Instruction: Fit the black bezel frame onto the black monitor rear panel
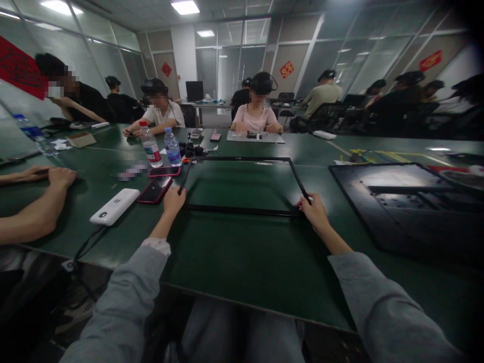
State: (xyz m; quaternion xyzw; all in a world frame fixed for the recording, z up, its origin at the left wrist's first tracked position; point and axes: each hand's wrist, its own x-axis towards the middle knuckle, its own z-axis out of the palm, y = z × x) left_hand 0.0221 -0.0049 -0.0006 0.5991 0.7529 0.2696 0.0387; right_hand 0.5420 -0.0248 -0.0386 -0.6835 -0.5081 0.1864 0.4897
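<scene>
A thin black rectangular frame (242, 210), its middle open so that the green table shows through, is held between my two hands. My left hand (174, 201) is closed around its left side near the front corner. On the opposite side, my right hand (314, 210) grips the right bar, also close to the front corner. The frame's far bar reaches toward the bottles. Whether the frame touches the table or hangs just above it, I cannot tell. To its right lies a large dark panel (372, 222) with a bracket on it.
Left of the frame are a phone (154, 190), a white power bank (115, 206) with a cable, and two water bottles (151, 146). A co-worker's arms (38, 212) rest on the green table (234, 262) at left. Several people sit beyond. Yellow cables (393, 157) lie at the far right.
</scene>
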